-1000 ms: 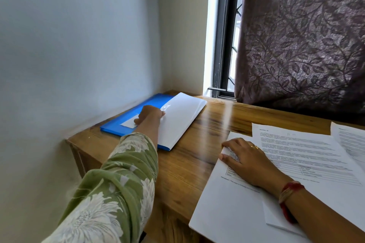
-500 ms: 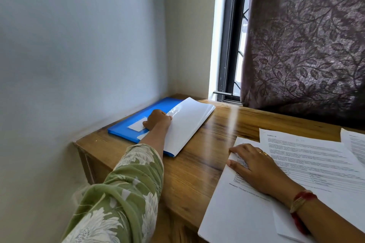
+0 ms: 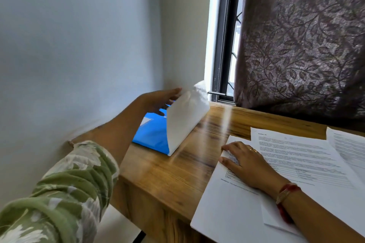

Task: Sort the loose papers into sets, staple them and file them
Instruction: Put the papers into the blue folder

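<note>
A blue folder (image 3: pixel 152 134) lies at the desk's far left corner against the wall. Its white cover (image 3: pixel 183 122) stands raised, hinged along the right side and blurred at the top. My left hand (image 3: pixel 158 100) holds the cover's free edge, fingers stretched along the top and thumb below. My right hand (image 3: pixel 245 162) rests flat, fingers spread, on the left printed sheet (image 3: pixel 227 203) near the front edge. More printed sheets (image 3: pixel 300 156) overlap to its right, and another sheet (image 3: pixel 347 150) reaches the frame's right edge.
The wooden desk (image 3: pixel 171 179) ends at a front-left corner by my left sleeve. A plain wall runs along the left. Behind the desk are a dark-framed window (image 3: pixel 225 45) and a patterned brown curtain (image 3: pixel 300 45).
My left hand has lifted the folder's white cover from lying flat to standing up. My right hand stays on the papers. The camera has moved closer.
</note>
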`<state>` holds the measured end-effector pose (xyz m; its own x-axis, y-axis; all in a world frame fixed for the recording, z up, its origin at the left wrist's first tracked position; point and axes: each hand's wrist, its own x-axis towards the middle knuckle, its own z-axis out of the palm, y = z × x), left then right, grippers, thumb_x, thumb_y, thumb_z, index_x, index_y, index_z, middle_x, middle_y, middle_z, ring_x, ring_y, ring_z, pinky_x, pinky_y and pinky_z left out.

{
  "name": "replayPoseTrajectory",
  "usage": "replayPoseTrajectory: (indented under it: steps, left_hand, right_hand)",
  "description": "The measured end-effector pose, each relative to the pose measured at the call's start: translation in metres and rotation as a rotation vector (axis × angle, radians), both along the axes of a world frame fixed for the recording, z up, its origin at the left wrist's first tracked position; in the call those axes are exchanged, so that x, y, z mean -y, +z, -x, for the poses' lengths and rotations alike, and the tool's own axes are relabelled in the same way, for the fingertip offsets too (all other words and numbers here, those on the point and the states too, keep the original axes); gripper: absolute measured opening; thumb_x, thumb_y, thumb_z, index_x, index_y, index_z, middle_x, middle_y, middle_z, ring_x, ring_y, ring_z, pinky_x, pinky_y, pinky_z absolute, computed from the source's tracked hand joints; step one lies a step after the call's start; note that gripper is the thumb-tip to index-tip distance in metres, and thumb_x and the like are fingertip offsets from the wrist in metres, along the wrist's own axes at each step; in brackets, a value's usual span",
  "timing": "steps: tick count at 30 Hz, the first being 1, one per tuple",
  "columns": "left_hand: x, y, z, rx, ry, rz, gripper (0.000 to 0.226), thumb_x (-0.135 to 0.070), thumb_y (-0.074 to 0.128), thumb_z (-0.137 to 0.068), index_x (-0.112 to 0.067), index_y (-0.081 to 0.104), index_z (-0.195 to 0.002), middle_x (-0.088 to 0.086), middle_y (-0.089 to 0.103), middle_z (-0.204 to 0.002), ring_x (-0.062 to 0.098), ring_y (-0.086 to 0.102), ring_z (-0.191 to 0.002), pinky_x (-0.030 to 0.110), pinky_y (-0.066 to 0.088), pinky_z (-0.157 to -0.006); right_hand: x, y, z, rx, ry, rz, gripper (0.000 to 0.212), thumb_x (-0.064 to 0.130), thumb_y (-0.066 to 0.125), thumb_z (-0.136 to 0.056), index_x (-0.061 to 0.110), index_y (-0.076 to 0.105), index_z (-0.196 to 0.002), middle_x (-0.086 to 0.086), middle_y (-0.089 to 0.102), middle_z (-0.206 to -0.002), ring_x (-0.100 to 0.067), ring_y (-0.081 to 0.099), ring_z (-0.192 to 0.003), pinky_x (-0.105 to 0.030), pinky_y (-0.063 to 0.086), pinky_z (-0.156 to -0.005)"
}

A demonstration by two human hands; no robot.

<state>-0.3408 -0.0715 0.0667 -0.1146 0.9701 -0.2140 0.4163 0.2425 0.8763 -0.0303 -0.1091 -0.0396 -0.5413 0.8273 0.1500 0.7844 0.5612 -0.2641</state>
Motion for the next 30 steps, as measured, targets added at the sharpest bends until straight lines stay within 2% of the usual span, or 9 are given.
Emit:
replayPoseTrajectory:
  steps: [3,5,7,9,12,16,21,26,30]
  left_hand:
    - [0.003,-0.023,-0.05,-0.116,-0.066,-0.148,0.038,-0.057,0.047,-0.093,-0.029,0.07,-0.103,-0.005,0.06,-0.111,0.015,0.051,-0.105,0.036,0.038,-0.088]
    - [0.0,-0.039,-0.077,-0.299,-0.117,-0.213,0.038,-0.048,0.051,-0.095,-0.02,0.068,-0.115,-0.002,0.057,-0.122,0.014,0.05,-0.107,0.04,0.04,-0.095]
    - [-0.005,-0.052,-0.098,-0.448,-0.151,-0.176,0.048,-0.051,0.054,-0.092,-0.018,0.059,-0.127,0.004,0.049,-0.136,0.023,0.051,-0.117,0.038,0.04,-0.1]
    - [-0.008,-0.062,-0.113,-0.553,-0.178,-0.074,0.061,-0.055,0.05,-0.093,-0.021,0.04,-0.142,0.007,0.037,-0.147,0.027,0.044,-0.127,0.038,0.038,-0.103]
    - [-0.011,-0.075,-0.127,-0.748,-0.236,-0.005,0.063,-0.051,0.043,-0.096,-0.021,0.025,-0.148,0.009,0.03,-0.152,0.029,0.036,-0.135,0.045,0.029,-0.112]
    - [-0.019,-0.086,-0.14,-0.834,-0.16,0.029,0.057,-0.053,0.039,-0.096,-0.018,0.034,-0.141,0.007,0.044,-0.142,0.027,0.045,-0.126,0.048,0.031,-0.111]
    - [-0.02,-0.095,-0.174,-0.798,0.071,0.038,0.091,-0.082,0.033,-0.079,-0.022,0.024,-0.148,0.012,0.035,-0.15,0.035,0.034,-0.137,0.06,0.016,-0.115]
    - [-0.016,-0.098,-0.191,-0.921,-0.143,-0.199,0.054,-0.049,0.04,-0.097,-0.02,0.035,-0.142,0.013,0.037,-0.148,0.032,0.034,-0.137,0.056,0.018,-0.116]
    - [-0.009,-0.1,-0.192,-0.684,-0.273,-0.367,0.038,-0.022,0.046,-0.099,-0.022,0.049,-0.136,0.007,0.044,-0.145,0.026,0.046,-0.129,0.039,0.035,-0.112]
  right_hand:
    - [0.003,0.0,0.0,-0.058,-0.005,0.038,0.07,0.077,0.028,-0.083,0.033,0.045,-0.135,0.01,0.042,-0.141,-0.014,0.04,-0.128,-0.031,0.034,-0.105]
    - [0.0,0.002,-0.002,-0.273,-0.036,0.063,0.034,0.044,0.053,-0.093,0.027,0.059,-0.122,0.007,0.054,-0.125,-0.013,0.052,-0.116,-0.02,0.042,-0.092]
    - [-0.005,0.005,-0.005,-0.549,-0.112,0.066,0.017,0.026,0.058,-0.094,0.02,0.068,-0.107,0.006,0.062,-0.104,-0.011,0.059,-0.098,-0.012,0.041,-0.072]
    - [-0.009,0.006,-0.009,-0.744,-0.224,0.086,0.015,0.019,0.056,-0.095,0.017,0.069,-0.102,0.005,0.063,-0.097,-0.013,0.058,-0.095,-0.014,0.041,-0.068]
    - [-0.016,0.003,-0.012,-0.909,-0.293,0.19,0.015,0.016,0.055,-0.095,0.016,0.07,-0.095,0.002,0.066,-0.098,-0.017,0.06,-0.1,-0.029,0.05,-0.084]
    - [-0.015,0.006,-0.011,-0.876,-0.264,0.234,0.015,0.014,0.056,-0.094,0.014,0.071,-0.098,0.001,0.067,-0.103,-0.015,0.059,-0.101,-0.03,0.049,-0.091]
    - [-0.011,0.008,-0.009,-0.743,-0.191,0.233,0.019,0.013,0.056,-0.094,0.012,0.071,-0.104,0.003,0.065,-0.102,-0.009,0.057,-0.096,-0.017,0.043,-0.082]
    - [-0.013,0.023,-0.018,-0.813,-0.231,0.186,0.015,0.012,0.058,-0.092,0.011,0.072,-0.097,-0.001,0.069,-0.097,-0.017,0.062,-0.096,-0.036,0.05,-0.094]
    - [-0.021,0.051,-0.067,-0.399,-0.505,-0.05,0.017,0.03,0.055,-0.092,0.019,0.065,-0.1,0.001,0.065,-0.098,-0.021,0.059,-0.095,-0.034,0.048,-0.082]
